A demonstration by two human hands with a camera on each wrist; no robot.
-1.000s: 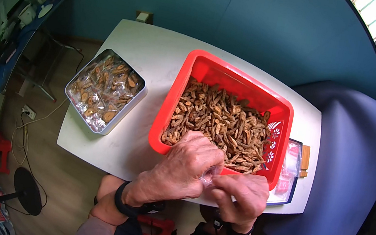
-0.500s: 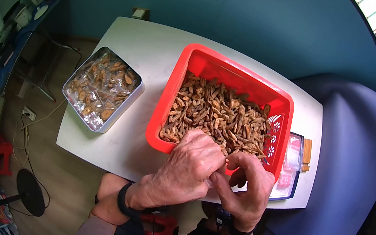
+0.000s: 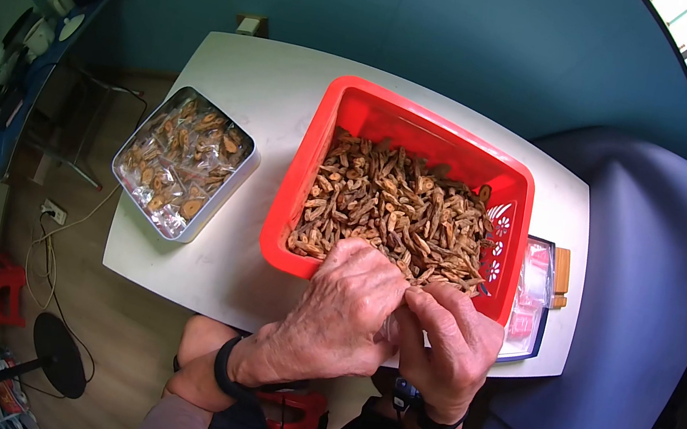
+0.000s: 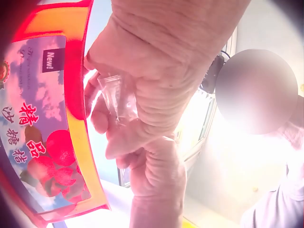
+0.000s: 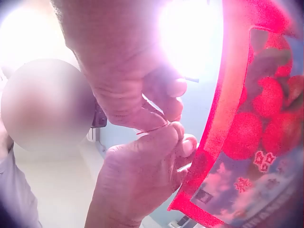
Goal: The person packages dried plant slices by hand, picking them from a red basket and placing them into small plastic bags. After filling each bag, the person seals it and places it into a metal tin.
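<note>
A small clear plastic zip bag is held in my left hand, its fingers curled round it. My right hand meets the left one, thumb and fingertips pinching the bag's top edge, where a thin red line shows in the right wrist view. Most of the bag is hidden by the hands in the head view. Both hands are at the near rim of a red plastic basket, which holds a heap of dried brown root slices.
On the left of the white table stands a metal tin full of filled clear bags. Right of the basket lies a dark-edged box of flat bags beside a wooden piece. A blue-grey chair stands at the right.
My right fingers spread a little at the bag's edge, then came together again against the left fingertips. The left hand keeps its grip, and the head view has shifted slightly.
</note>
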